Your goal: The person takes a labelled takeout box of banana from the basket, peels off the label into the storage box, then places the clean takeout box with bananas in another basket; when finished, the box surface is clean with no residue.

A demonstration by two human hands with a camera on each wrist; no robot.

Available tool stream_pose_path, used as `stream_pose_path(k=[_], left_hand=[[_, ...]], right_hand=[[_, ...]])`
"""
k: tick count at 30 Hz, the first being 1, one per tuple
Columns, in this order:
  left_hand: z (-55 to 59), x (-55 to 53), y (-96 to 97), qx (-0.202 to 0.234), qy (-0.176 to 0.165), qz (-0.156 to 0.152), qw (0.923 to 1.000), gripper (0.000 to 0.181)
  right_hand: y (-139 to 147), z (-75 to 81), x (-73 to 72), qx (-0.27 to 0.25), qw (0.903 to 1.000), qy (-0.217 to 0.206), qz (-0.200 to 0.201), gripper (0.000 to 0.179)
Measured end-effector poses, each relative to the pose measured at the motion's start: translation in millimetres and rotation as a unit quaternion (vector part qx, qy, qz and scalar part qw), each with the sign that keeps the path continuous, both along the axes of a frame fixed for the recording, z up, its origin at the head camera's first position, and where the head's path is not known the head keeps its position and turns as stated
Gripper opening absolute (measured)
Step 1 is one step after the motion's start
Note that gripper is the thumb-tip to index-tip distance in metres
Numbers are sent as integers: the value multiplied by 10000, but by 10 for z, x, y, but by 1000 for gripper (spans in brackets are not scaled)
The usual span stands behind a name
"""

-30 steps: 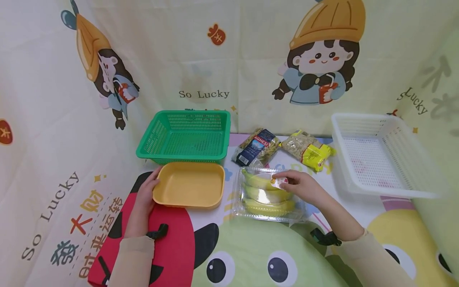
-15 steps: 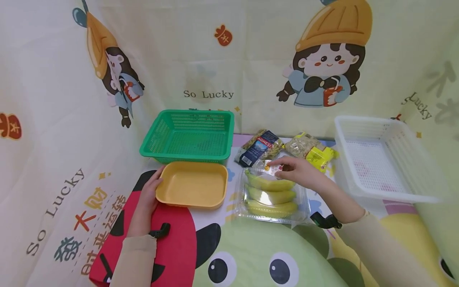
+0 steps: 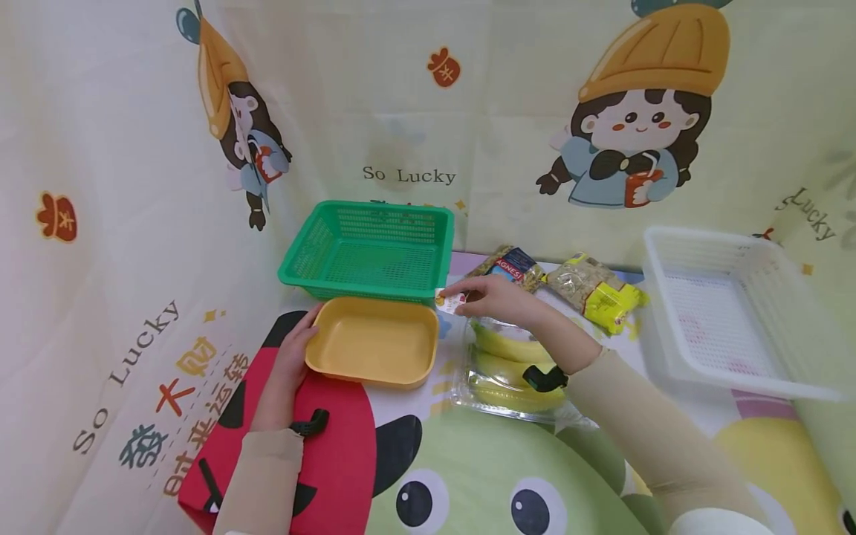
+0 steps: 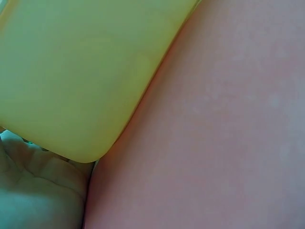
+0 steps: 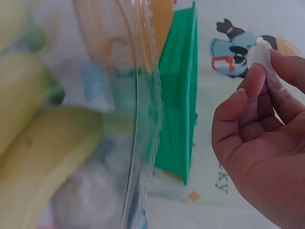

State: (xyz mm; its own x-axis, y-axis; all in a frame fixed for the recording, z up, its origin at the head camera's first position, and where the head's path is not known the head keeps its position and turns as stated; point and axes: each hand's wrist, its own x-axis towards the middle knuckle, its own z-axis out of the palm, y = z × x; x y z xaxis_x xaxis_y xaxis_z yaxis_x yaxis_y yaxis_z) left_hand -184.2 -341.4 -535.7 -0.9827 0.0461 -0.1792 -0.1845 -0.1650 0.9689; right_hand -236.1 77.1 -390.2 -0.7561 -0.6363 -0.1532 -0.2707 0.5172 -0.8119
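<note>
Fingers (image 3: 468,284) of the right hand (image 3: 498,299) pinch a small white packet (image 3: 447,302) near the far right corner of the yellow tray (image 3: 373,343), whose left side the left hand (image 3: 293,357), curl unclear, touches, apparently steadying it.

tray (image 3: 372,343) before left basket (image 3: 361,287) | bananas (image 3: 498,368) in box (image 3: 461,390) right of tray | bags (image 3: 595,290) behind box

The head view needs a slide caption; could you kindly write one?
Left hand holding a yellow tray, right hand pinching a small white item, with a green basket behind the tray.
</note>
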Motion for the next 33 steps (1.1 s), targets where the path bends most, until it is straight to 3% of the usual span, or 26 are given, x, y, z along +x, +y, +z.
stream_pose_path(k=[11, 22, 33], left_hand=[[-25, -24, 34, -117, -23, 4, 9999, 50], [-43, -30, -9, -125, 17, 34, 9999, 51], [-21, -23, 7, -157, -56, 120, 9998, 50]], right_hand=[[-711, -151, -172, 236, 9992, -159, 284, 29], [-1310, -318, -202, -135, 9963, -731, 438, 27], [-1664, -526, -171, 163, 9971, -504, 541, 25]])
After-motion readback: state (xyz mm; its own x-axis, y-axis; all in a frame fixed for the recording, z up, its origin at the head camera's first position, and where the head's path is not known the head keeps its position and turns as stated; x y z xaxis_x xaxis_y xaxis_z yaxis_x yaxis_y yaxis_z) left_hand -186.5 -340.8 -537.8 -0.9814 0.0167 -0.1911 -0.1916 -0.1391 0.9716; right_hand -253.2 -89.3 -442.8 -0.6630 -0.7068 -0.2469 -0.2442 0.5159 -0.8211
